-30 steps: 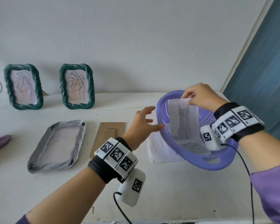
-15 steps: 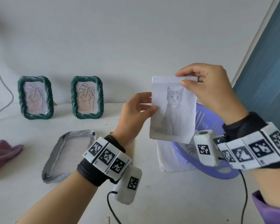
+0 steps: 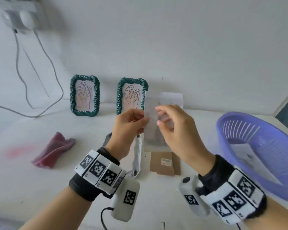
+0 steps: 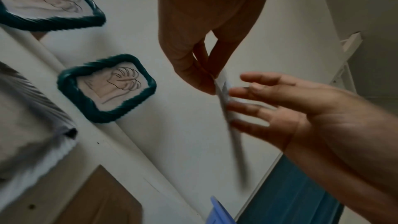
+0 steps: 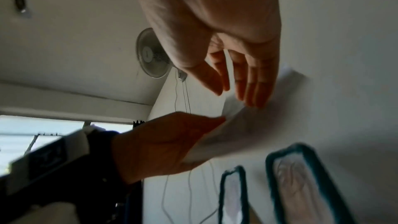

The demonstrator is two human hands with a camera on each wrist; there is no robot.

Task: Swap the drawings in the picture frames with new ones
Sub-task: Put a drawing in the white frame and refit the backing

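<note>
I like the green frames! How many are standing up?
2: left frame and right frame stand against the wall, side by side. A paper covers the right one's edge.

Two green frames (image 3: 84, 95) (image 3: 132, 95), one basket (image 3: 263, 156), one cloth (image 3: 54, 151), two hands (image 3: 128, 130) (image 3: 178, 130).

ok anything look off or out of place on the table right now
One frame lies flat and taken apart, its brown backing board loose beside it, while two green frames stand upright. A crumpled red cloth lies left.
</note>
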